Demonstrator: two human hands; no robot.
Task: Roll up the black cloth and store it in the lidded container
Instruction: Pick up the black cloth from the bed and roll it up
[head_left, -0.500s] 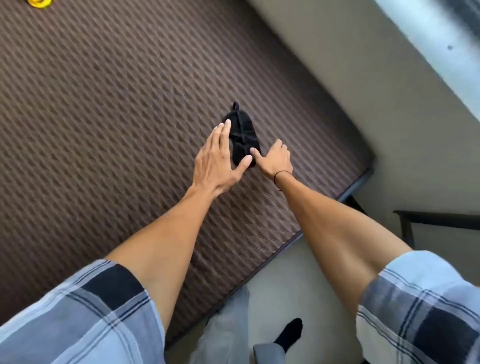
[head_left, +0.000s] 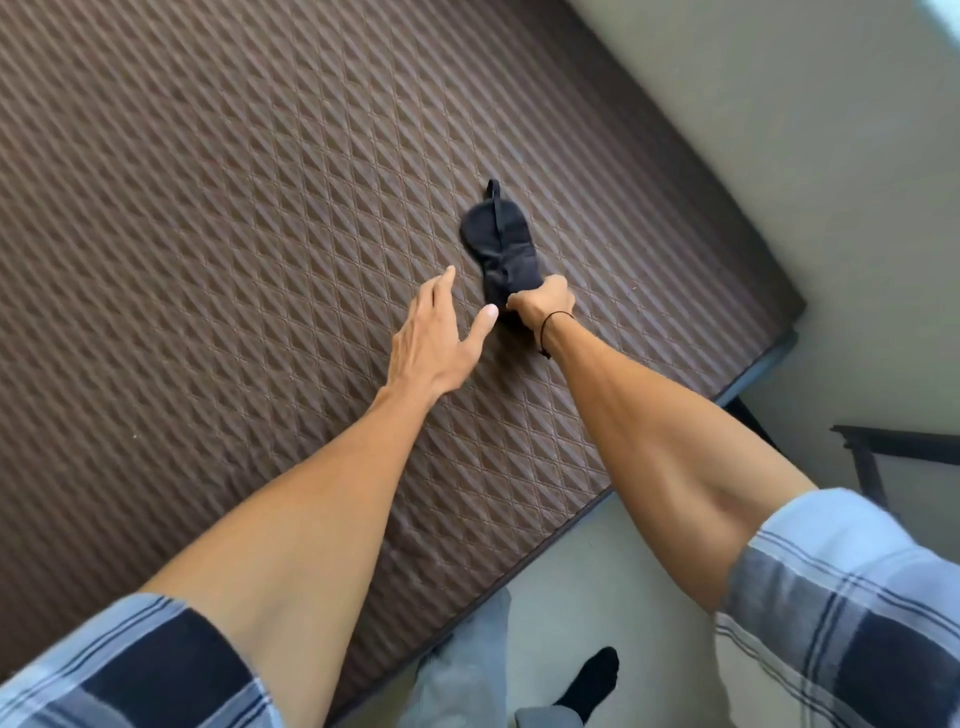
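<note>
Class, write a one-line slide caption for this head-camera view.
Right hand grips the near end of the black cloth on the quilted mattress.

A big brown bed (head_left: 218, 218) with a stitched diamond pattern fills most of the view, and its near edge runs slanting down from the right to the bottom middle. A small black cloth (head_left: 501, 244) lies flat on the bed, toward the right and a bit far, with a thin strap sticking out at its far end. The right hand (head_left: 545, 304) is closed on the near end of the cloth, and the left hand (head_left: 434, 338) is spread out flat just to the left of the cloth, with its thumb close by it.
</note>
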